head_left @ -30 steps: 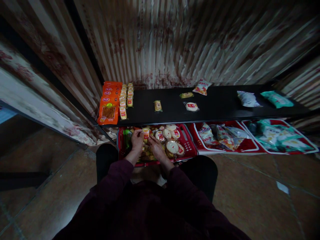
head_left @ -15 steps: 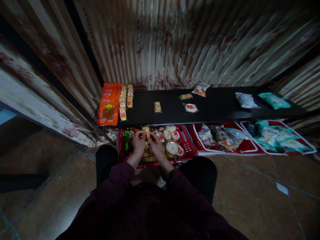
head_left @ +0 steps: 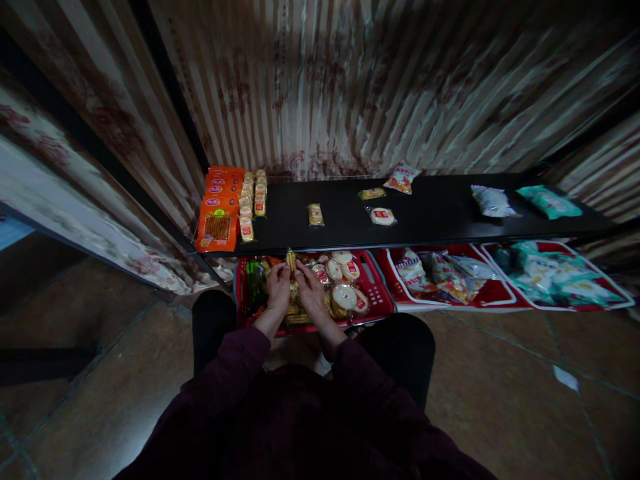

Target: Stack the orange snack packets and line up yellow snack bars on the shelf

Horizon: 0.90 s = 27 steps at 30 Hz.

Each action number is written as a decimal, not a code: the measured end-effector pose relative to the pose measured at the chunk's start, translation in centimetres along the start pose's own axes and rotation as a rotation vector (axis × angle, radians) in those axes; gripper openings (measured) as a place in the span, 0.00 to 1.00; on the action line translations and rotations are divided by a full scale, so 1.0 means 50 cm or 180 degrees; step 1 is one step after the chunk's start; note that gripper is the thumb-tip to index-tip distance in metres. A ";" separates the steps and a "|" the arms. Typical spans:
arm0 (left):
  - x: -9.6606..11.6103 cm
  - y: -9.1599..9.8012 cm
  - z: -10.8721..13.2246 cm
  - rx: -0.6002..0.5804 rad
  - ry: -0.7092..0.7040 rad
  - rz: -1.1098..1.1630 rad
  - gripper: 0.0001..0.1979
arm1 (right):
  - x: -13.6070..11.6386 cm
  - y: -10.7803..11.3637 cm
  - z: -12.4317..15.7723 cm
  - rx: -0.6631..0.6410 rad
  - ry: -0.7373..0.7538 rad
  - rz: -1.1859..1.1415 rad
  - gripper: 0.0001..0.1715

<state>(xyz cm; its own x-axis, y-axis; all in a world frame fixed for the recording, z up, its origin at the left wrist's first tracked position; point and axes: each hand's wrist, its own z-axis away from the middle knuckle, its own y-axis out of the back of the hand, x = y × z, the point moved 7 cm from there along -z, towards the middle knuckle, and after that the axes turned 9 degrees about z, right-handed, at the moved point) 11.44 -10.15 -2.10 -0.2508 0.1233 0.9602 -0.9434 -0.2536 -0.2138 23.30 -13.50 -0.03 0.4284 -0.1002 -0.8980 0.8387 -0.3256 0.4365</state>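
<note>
Between the fingertips of my left hand and my right hand is a small yellow wrapped biscuit pack, held upright with its narrow side towards me. Both hands are closed on it, above a red basket. Round white wrapped crackers lie in the right part of that basket, with more yellow packs under my hands. On the black shelf behind, two rows of similar yellow packs stand beside orange snack bags.
A single yellow pack, a round cracker pack and several puffy bags lie apart on the shelf. Two more red baskets with bagged snacks stand at the right. A pleated curtain hangs behind the shelf.
The yellow biscuit pack has turned between my fingers, from its broad printed face to its narrow side. My hands have stayed in nearly the same place over the basket.
</note>
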 end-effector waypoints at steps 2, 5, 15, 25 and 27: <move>0.002 -0.002 0.002 -0.0027 0.0022 0.0057 0.06 | -0.005 0.003 -0.001 0.0054 0.0076 -0.0002 0.23; 0.001 -0.003 0.002 -0.0036 0.0048 0.0163 0.06 | -0.012 0.005 0.000 0.0113 0.0207 -0.0016 0.22; -0.016 -0.007 0.006 -0.0052 0.0316 0.0397 0.10 | -0.022 0.003 0.004 0.0063 0.0298 0.0006 0.21; -0.041 -0.001 0.009 0.0248 0.0823 0.1104 0.09 | -0.013 0.003 0.002 0.0157 0.0252 -0.0030 0.23; -0.042 -0.003 0.010 0.0300 0.0882 0.1237 0.09 | -0.011 0.005 0.001 0.0237 0.0253 -0.0032 0.23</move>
<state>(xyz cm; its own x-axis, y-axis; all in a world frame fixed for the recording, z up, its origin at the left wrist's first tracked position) 12.23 -10.88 -4.01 -0.6411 0.2498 0.7257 -0.7478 -0.4157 -0.5176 23.25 -13.59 0.56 0.4481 -0.0225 -0.8937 0.8170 -0.3955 0.4196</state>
